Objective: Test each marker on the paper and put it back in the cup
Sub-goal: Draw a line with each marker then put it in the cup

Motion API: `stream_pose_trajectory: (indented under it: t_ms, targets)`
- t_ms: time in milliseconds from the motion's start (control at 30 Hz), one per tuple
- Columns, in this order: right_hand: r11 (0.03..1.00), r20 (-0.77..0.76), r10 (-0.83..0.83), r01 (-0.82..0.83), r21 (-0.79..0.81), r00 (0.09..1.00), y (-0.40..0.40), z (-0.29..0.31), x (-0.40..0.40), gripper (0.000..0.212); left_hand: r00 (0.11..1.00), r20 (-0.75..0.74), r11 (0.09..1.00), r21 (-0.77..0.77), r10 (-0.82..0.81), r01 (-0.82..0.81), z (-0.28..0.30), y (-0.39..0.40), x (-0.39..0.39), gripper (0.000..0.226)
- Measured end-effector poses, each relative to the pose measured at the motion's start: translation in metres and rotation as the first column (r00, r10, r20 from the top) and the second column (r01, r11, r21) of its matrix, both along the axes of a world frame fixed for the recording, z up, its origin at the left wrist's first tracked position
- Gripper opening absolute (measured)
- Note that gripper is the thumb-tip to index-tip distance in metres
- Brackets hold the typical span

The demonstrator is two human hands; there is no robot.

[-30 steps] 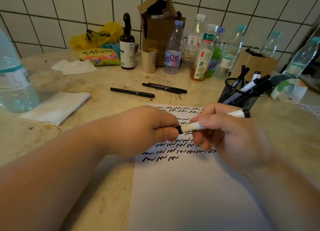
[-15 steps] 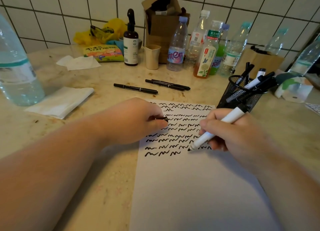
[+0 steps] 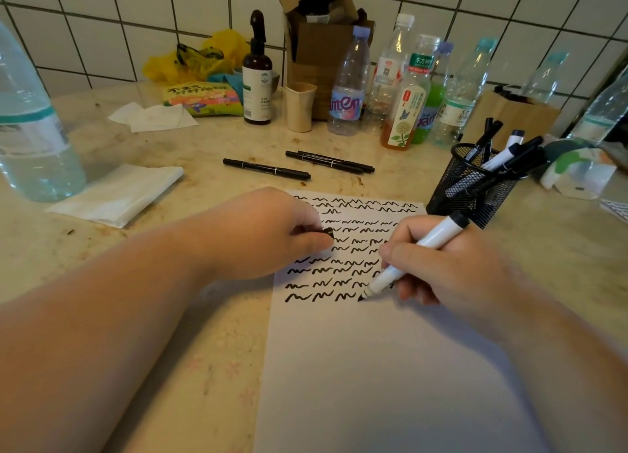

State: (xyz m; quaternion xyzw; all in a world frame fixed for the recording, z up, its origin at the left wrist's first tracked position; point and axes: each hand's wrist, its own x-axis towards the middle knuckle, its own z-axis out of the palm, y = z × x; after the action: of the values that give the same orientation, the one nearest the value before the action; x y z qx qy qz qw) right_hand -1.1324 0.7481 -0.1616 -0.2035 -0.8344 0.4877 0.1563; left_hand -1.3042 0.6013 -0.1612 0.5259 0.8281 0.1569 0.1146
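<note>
We look down over two bare forearms at a sheet of white paper (image 3: 390, 367) lying on a mottled beige stone counter (image 3: 204, 333). Our right hand (image 3: 452, 269) curls its fingers around a smooth white marker (image 3: 413, 257) with a black end, held like a pen. Its long axis slants from the black tip, touching the paper at lower left, up and away to the right, toward the cup. The tip sits at the right end of the lowest row of black squiggles (image 3: 319, 296), just beside the last mark, so we judge the next stroke runs rightward across bare paper

Our left hand (image 3: 268, 235) rests on the paper's upper left edge, thumb and fingers pinching a small dark cap (image 3: 328, 231). We take it for this marker's cap, close enough to meet the tip after the stroke

The black wire-mesh cup (image 3: 470, 185) stands upright just past the paper's far right corner, nearer our right hand, with several black and white markers leaning inside. Three slim black pens (image 3: 299, 167) lie flat beyond the paper, lengthwise left to right. Clear plastic bottles (image 3: 350, 89), a brown pump bottle (image 3: 257, 75) and folded white tissue (image 3: 119, 194) crowd the counter before a glossy white tiled wall
</note>
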Motion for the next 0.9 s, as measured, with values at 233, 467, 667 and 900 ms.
stream_pose_trajectory:
  t_ms: [233, 467, 667, 900]
  targets:
    - [0.998, 0.024, -0.056, 0.056, 0.004, 0.998, 0.005, 0.0, 0.001, 0.025, 1.0, -0.01, 1.0, 0.013, -0.002, 0.002, -0.002, 0.0, -0.001, 0.031]
    - [0.983, -0.005, -0.176, 0.176, 0.041, 0.984, 0.015, -0.004, 0.001, 0.021, 1.0, 0.021, 1.0, 0.016, 0.014, -0.014, 0.0, -0.001, 0.0, 0.029]
    - [0.982, -0.184, -0.153, 0.129, -0.136, 0.971, 0.013, 0.0, 0.0, 0.025, 1.0, 0.016, 1.0, 0.022, 0.005, -0.005, 0.001, 0.0, 0.002, 0.026]
    - [0.913, -0.332, -0.03, -0.109, -0.392, 0.943, 0.013, 0.0, -0.002, 0.024, 0.999, 0.007, 0.999, 0.043, -0.031, 0.03, 0.0, 0.001, 0.002, 0.025]
